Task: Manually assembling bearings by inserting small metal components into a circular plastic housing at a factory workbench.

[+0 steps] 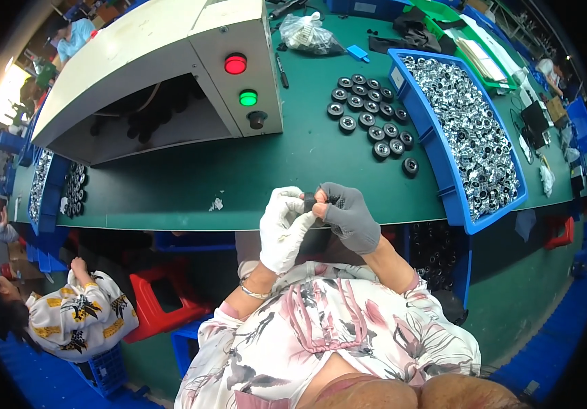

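Note:
Over the front edge of the green table, my two hands meet around one small black round part (310,202), which looks like the little black wheels on the table. My left hand (285,228), in a white glove, pinches it from the left. From the right, my right hand (349,217), in a grey glove with bare fingertips, grips it between thumb and fingers. The fingers hide much of the part. Beyond my right hand, several black wheels (368,109) with shiny centres lie grouped on the green table (191,184).
A blue bin (436,146) full of shiny metal parts stands at the right. At the left is a beige machine (235,102) with a red and a green light. A clear plastic bag (310,37) lies at the back. Another person (79,313) sits at the lower left near a red stool (164,300).

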